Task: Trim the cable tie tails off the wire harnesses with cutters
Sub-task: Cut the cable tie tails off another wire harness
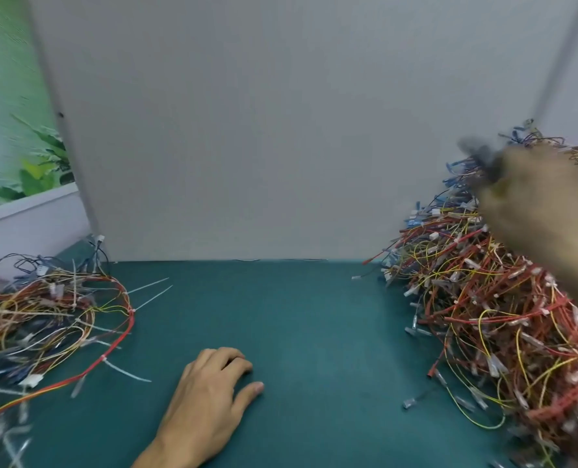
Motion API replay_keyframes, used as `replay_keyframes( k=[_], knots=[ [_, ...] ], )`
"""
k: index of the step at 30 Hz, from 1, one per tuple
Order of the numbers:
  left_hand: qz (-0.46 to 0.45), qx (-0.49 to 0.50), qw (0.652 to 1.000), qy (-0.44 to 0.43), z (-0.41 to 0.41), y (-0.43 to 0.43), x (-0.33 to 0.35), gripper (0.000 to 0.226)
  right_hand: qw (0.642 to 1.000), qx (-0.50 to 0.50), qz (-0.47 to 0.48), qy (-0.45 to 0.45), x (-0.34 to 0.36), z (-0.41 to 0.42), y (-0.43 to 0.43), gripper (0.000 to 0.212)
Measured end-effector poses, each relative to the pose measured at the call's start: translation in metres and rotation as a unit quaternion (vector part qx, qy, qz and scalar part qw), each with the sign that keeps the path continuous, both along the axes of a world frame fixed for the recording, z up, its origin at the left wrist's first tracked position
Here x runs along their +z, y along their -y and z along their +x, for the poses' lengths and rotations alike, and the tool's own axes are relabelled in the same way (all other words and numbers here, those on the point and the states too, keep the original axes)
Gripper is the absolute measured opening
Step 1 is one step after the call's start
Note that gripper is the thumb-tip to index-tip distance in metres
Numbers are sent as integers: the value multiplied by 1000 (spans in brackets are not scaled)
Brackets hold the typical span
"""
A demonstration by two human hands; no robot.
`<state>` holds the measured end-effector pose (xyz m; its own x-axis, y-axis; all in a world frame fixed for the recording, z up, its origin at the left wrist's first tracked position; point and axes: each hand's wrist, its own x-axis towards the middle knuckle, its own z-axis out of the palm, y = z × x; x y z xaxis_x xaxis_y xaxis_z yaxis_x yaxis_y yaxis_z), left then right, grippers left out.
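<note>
My left hand (210,396) rests on the green mat (297,332), fingers loosely curled, holding nothing. My right hand (534,197) is raised over the right wire pile (500,315), blurred by motion, and grips a dark tool, apparently the cutters (483,157), whose tip sticks out to the upper left. On the left lies a smaller heap of wire harnesses (51,319) with long white cable tie tails (152,292) sticking out toward the middle. The right pile is a tall mound of red and yellow wires with short ties.
A grey partition wall (264,130) stands upright along the back edge of the mat. A green plant picture (20,146) shows behind it at the left. The mat's bare middle lies between the two wire piles.
</note>
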<state>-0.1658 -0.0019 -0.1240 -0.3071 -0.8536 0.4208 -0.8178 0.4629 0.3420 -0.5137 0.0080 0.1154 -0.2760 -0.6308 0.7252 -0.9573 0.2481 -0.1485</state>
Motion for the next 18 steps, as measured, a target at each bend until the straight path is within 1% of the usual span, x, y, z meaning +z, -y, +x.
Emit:
replay_keyframes(
  k=[1, 2, 3, 4, 6, 7, 8, 10, 14, 18],
  knots=[
    [1, -1, 1000, 1, 0, -1, 1, 33, 995, 91, 26, 24, -25, 34, -16, 29],
    [3, -4, 1000, 1, -1, -2, 2, 32, 982, 171, 66, 44, -52, 65, -31, 26],
    [4, -5, 1000, 1, -1, -3, 2, 32, 971, 214, 100, 43, -81, 86, -41, 28],
    [9, -5, 1000, 2, -1, -3, 3, 33, 958, 229, 165, 50, -104, 105, -47, 32],
    [18, -9, 1000, 11, 0, -3, 4, 35, 936, 236, 257, 51, -155, 135, -55, 34],
    [22, -9, 1000, 17, 1, -2, 4, 36, 929, 240, 279, 42, -179, 144, -56, 36],
    [27, -3, 999, 21, 2, -1, 5, 37, 921, 224, 315, 41, -192, 152, -56, 38],
    [27, 27, 999, 27, 7, 1, 8, 37, 918, 205, 335, 46, -209, 160, -56, 39],
    [-11, 160, 986, 52, 19, 9, 21, 33, 921, 184, 342, 29, -221, 161, -57, 39],
    [5, 307, 947, 94, 44, 20, 36, 33, 912, 192, 362, 20, -217, 161, -57, 32]
  ],
)
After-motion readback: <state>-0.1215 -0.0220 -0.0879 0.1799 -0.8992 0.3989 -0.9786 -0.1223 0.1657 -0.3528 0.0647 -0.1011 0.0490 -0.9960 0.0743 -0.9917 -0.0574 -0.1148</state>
